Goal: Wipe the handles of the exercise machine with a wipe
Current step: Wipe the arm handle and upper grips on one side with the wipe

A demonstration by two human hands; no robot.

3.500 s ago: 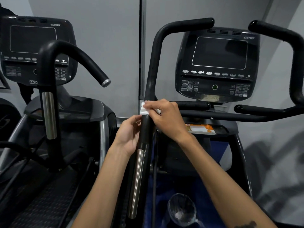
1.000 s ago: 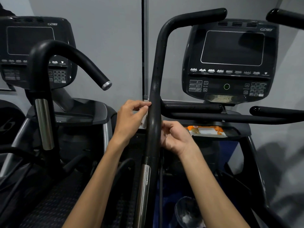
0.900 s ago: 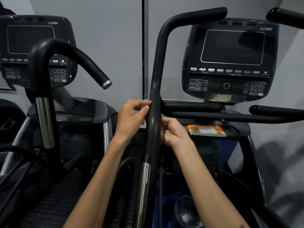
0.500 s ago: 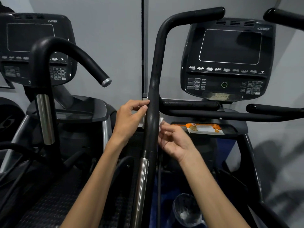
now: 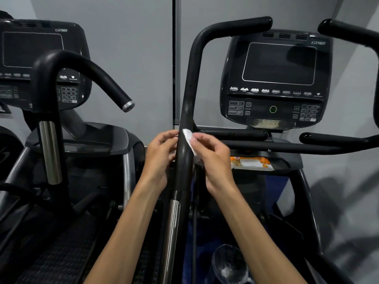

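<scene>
Right now I am looking down at both bare hands working around the tall black handle [image 5: 187, 119] of the exercise machine on the right. My right hand [image 5: 213, 158] is pinching a small white wipe [image 5: 188, 140] between thumb and fingertips, the other fingers loosely curled, and it is pressing the wipe against the right face of the handle just below the point where the horizontal bar [image 5: 231, 133] is branching off. Part of the wipe is lying flat on the black grip and part is disappearing under my fingers. My left hand [image 5: 161, 158] is sitting on the opposite side of the same handle, fingers half curled with the tips touching the grip; I cannot tell whether it is holding an edge of the wipe. Below both hands the black grip is giving way to a chrome tube [image 5: 171, 232]. Behind my right hand an orange and white wipes packet [image 5: 251, 162] is lying on the machine's tray, beneath the dark console [image 5: 275, 78]. To the left, a second machine's curved handle [image 5: 82, 70] is standing well apart from my hands.
</scene>
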